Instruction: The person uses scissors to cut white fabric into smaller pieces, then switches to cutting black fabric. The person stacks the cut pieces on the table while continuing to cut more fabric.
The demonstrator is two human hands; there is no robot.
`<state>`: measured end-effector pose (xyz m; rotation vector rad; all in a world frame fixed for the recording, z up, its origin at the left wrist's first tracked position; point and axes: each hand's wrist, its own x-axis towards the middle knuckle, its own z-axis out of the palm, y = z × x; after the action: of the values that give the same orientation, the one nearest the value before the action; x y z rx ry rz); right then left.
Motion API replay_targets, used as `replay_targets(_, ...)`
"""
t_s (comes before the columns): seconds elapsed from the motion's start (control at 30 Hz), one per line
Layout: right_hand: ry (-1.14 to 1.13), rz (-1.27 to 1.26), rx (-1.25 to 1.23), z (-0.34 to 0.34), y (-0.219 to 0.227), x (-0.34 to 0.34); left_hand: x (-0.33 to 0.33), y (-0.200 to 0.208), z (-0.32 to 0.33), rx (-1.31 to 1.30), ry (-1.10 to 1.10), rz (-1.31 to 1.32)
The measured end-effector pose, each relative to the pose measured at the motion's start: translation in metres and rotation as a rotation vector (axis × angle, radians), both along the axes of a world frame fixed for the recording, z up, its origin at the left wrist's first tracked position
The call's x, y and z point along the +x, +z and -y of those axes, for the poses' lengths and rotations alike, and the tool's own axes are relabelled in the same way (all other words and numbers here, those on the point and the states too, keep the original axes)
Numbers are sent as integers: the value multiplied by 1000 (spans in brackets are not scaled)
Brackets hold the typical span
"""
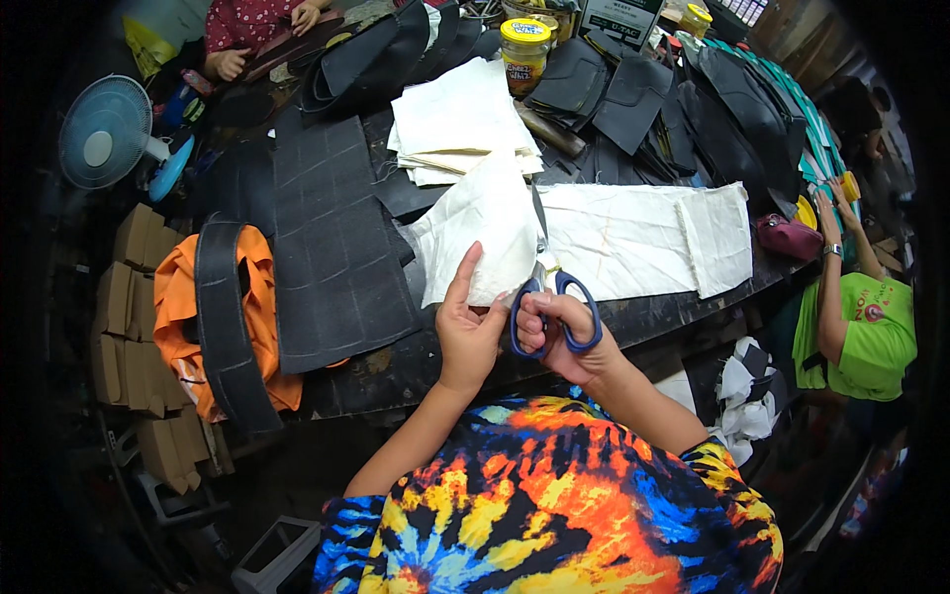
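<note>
My right hand (560, 335) grips a pair of scissors (542, 259) by its dark blue handles. The blades point away from me along the right edge of a white cloth piece (473, 238). That cloth is held at its near edge by my left hand (469, 332), index finger laid over it and thumb close to the scissors. To the right, a long folded strip of white cloth (633, 238) lies flat on the table. A stack of cut white cloth pieces (460, 114) rests just beyond the held piece.
Black sheet material (332, 228) with pale lines covers the table's left, beside an orange cloth (178, 317) and black strap (220, 317). A yellow-lidded jar (524, 61) and black cut pieces (633, 99) stand behind. A fan (104, 134) and two other people are nearby.
</note>
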<state>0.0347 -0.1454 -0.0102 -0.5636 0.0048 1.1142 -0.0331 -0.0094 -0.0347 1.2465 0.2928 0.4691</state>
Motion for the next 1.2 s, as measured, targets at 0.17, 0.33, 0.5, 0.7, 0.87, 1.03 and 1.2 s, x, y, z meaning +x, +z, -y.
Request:
replay_targets(0.17, -17, -82, 33, -3, -5, -2, -12, -7, -2, 72, -27, -29)
replay_targets(0.33, -10, -100, 72, -3, -3, 9, -28, -10, -2, 164, -80, -97)
replay_targets(0.5, -46, 1, -96, -7, 0, 8, -33, -14, -1, 150, -71, -110)
replay_targets(0.7, -50, -14, -68, -6, -1, 24, -42, 10, 1, 209, -122, -134)
replay_targets(0.87, -118, 62, -63, 16, -6, 39, -17, 57, -31, 496, 91, 26)
replay_targets(1.03, -156, 44, -86, 46, -9, 40, 84, 109, -104, 535, 197, 389)
replay_targets(1.2, -205, 96, -164, 72, -11, 26, 185, 97, -118, 371, 158, 390)
